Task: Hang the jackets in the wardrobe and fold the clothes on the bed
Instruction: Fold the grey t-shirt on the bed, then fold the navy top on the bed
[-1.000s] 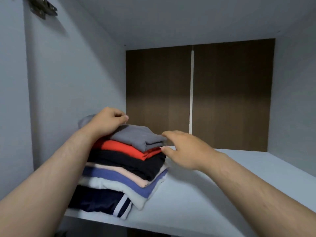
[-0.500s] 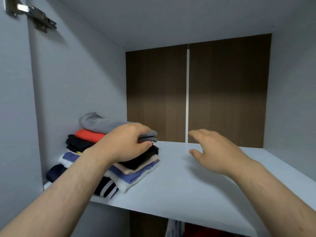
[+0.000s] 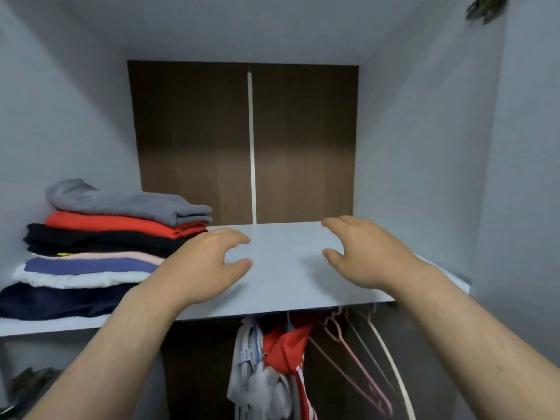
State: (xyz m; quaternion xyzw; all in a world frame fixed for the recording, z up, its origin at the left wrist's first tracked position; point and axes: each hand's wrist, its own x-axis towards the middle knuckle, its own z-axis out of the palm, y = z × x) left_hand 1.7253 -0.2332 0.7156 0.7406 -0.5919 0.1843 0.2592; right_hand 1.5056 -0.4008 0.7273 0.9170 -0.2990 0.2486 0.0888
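Left hand [image 3: 209,265] half-open — empty, right hand [image 3: 363,253] likewise, over shelf [image 3: 288,286]

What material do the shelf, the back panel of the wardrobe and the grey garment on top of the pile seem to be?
Shelf: probably laminated board, smooth, matt, pale grey.
Back panel: dark wood or wood-look veneer, with faint vertical grain.
Grey garment: soft knit fabric, perhaps cotton jersey, with rounded folds.
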